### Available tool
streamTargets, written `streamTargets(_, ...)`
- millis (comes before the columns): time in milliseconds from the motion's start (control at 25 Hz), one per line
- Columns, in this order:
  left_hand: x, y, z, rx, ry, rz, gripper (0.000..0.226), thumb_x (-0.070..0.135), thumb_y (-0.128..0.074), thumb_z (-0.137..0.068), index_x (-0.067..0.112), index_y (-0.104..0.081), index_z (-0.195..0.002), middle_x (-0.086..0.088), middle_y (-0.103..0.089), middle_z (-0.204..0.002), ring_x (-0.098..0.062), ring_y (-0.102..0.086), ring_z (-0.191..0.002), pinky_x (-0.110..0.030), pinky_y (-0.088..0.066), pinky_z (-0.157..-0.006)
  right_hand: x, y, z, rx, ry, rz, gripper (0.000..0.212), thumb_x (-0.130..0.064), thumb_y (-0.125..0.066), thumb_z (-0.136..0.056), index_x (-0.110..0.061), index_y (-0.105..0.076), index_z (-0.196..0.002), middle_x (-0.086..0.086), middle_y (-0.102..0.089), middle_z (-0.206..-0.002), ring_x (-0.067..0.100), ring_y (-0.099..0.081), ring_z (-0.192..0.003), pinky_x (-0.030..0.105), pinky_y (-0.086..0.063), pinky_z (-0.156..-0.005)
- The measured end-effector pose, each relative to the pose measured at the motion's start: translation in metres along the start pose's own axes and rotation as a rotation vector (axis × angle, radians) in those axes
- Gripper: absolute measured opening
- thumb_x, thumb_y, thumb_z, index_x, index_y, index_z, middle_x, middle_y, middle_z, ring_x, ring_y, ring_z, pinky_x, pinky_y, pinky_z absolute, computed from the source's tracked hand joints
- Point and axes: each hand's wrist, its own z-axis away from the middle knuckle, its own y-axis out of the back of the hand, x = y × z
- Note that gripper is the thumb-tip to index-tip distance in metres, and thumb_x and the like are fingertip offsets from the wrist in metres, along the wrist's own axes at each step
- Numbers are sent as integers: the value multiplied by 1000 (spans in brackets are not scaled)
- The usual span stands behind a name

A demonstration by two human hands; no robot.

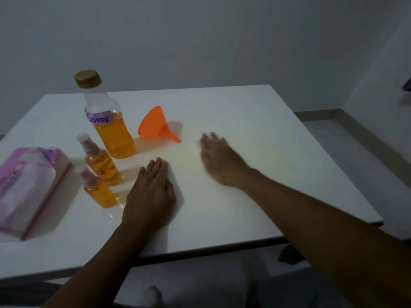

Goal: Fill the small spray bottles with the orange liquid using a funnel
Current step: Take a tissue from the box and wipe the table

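While the left grip (151, 190) is lying wide and flat, palm down on what looks like a thin white sheet (178, 196) on the worktop (278, 156), the right grip (219, 156) is showing blurred, fingers spread and holding nothing, near the spout of the orange funnel (155, 124). Whether it is touching the worktop cannot be told. The funnel is lying on its side beside a capped big bottle (111, 130), about half full of orange liquid. Two small spray bottles (102, 165) (99, 191), both holding orange liquid, are standing upright just left of the left grip, with a pink tissue pack (29, 187) lying farther left.
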Motion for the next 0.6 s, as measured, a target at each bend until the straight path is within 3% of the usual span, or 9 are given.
streamTargets(120,-4,2,0,-24,-8,9,66,37,-13,-93,4,-28,-148,-14,-28,-156,-22,-22,-146,-36,-12,-120,-10,8,59,-114,389,-12,54,-29,-26,-108,-10,-20,-158,5,-17,-167,17,-8,-156,34,-6,-126)
streamTargets(200,-4,2,1,-29,-20,9,66,37,-14,-94,3,-28,-148,-15,-29,-155,-23,-22,-146,-37,-13,-120,23,21,91,-155,505,3,54,-30,-27,-109,-14,-16,-159,-1,-12,-168,10,-3,-155,29,0,-126)
streamTargets(280,-2,2,2,-18,-16,-14,66,37,-13,-94,3,-30,-147,-15,-31,-154,-24,-25,-145,-40,-16,-120,74,30,106,-142,382,17,53,-31,-24,-108,-22,-12,-159,-5,-9,-167,9,-2,-155,27,4,-125)
streamTargets(360,1,1,5,1,-3,-67,64,35,-13,-95,4,-33,-146,-15,-34,-153,-24,-28,-144,-44,-22,-118,125,40,109,-90,63,14,53,-35,-17,-105,-28,-7,-157,-4,-9,-167,13,1,-156,28,5,-124)
streamTargets(480,4,3,8,-31,15,-113,64,37,-11,-95,7,-33,-147,-13,-33,-154,-24,-27,-145,-46,-25,-117,135,42,95,1,-396,35,57,-30,-16,-105,-10,-15,-158,9,-15,-168,25,0,-156,40,0,-126)
streamTargets(520,3,3,8,-46,19,-118,66,38,-9,-94,7,-32,-148,-12,-32,-155,-24,-25,-145,-46,-25,-117,116,37,89,22,-414,46,56,-27,-17,-106,-6,-18,-157,12,-17,-167,28,-2,-156,42,-3,-126)
streamTargets(600,3,4,7,-66,17,-115,68,39,-7,-93,7,-30,-148,-12,-30,-155,-24,-23,-146,-47,-24,-118,67,25,90,11,-224,0,59,-30,-14,-104,-5,-18,-158,12,-17,-167,28,-4,-155,40,-3,-125)
